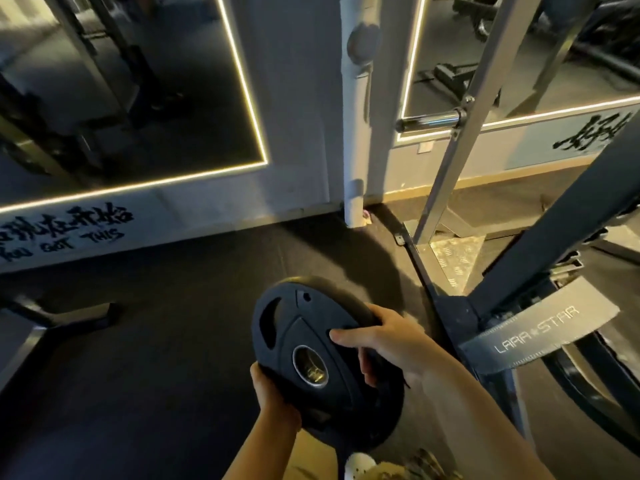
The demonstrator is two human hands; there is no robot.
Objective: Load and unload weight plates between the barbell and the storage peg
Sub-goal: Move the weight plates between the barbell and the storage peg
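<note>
I hold a black rubber weight plate (304,327) with a metal-ringed centre hole in front of me, low in the view, its face tilted up toward me. My left hand (273,398) grips its lower left rim from underneath. My right hand (379,341) clasps its right rim, thumb across the face and fingers through a grip slot. The chrome barbell sleeve (429,120) sticks out to the left from the rack upright at upper right, bare, well above and beyond the plate. No storage peg is clearly visible.
A dark rack frame (540,271) with a "LARA STAR" strap (540,332) stands at right. A silver slanted upright (460,140) carries the bar. A white pillar (356,133), mirrored walls and black rubber floor (156,341) lie ahead. A dark equipment foot (59,317) sits left.
</note>
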